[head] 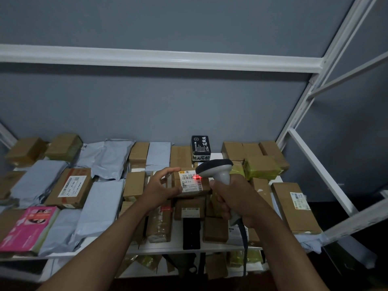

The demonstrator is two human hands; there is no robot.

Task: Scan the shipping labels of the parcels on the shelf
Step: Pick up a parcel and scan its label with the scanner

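We hold a small brown cardboard parcel (190,181) in our left hand (160,189), fingers curled over its far edge and thumb under its near edge, raised just above the other packages near the middle of the white metal shelf (189,247). Its white shipping label (191,181) faces up, and a red scan line (197,177) glows across the barcode at the label's right side.

Our right hand (233,201) is clenched around the handle of a grey-and-white handheld barcode scanner (218,171), whose head hangs just at three o'clock of the label, pointing at it. The scanner's dark cable (244,244) drops from the handle toward six o'clock.

Around the held parcel the shelf is crowded. At nine o'clock lies a flat brown cardboard box with a white label (70,187), with pale grey plastic mailer bags (105,198) beside it. At about eight o'clock, by the shelf's front edge, sits a pink printed box (29,225). At twelve o'clock a black box with white lettering (200,148) stands at the back. At two o'clock sits a brown box wrapped in yellow tape (261,168), and at four o'clock a long brown cardboard box with a small label (295,206).
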